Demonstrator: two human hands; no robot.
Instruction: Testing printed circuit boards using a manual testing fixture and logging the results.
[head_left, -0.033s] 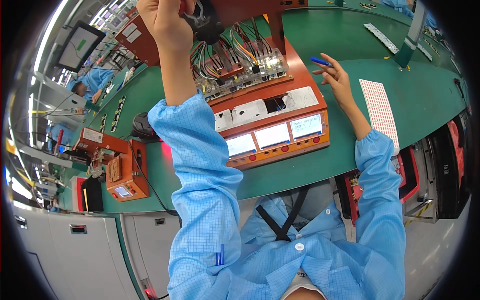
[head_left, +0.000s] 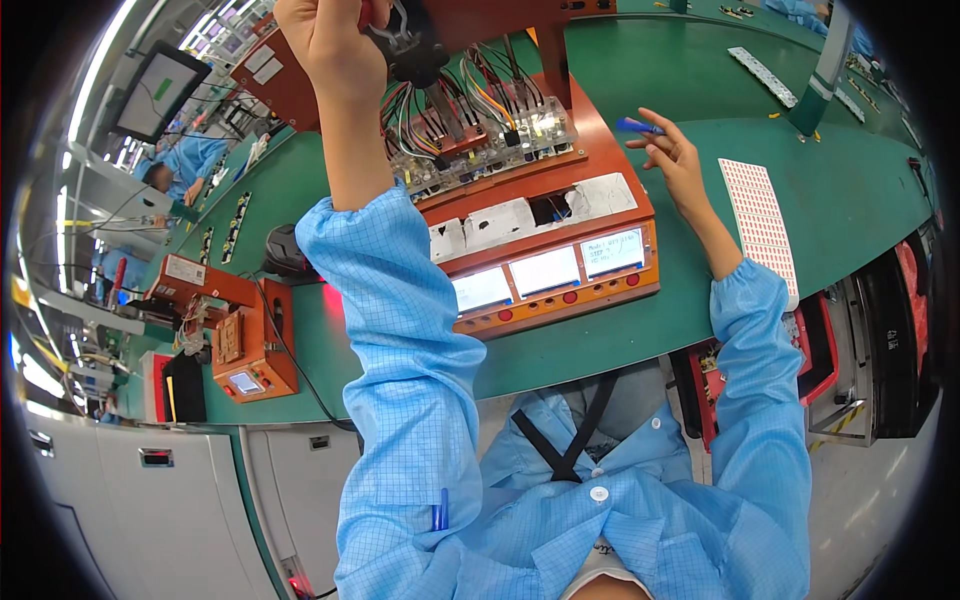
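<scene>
My left hand (head_left: 338, 45) is raised at the top edge, its fingers closed around a red handle (head_left: 376, 14) that is mostly cut off by the picture's edge. Below it stands an orange test fixture (head_left: 605, 150) with clear plates, bundles of coloured wires (head_left: 480, 95) and a pressing rod over a circuit board. Three small lit screens (head_left: 545, 273) and red buttons line its front. To the right of the fixture, my right hand (head_left: 672, 160) pinches a blue pen (head_left: 637, 126), slightly blurred and pointing left.
A sheet of small red-marked labels (head_left: 757, 215) lies right of my right hand on the green table (head_left: 690, 290). A smaller orange fixture (head_left: 262, 350) stands to the left with a cable. Red trays (head_left: 822, 350) sit below the right edge. Another person in blue (head_left: 195, 160) works far left.
The blue pen in my right hand has tilted slightly, its left end shifting a little lower and to the left. Both hands stay in place.
</scene>
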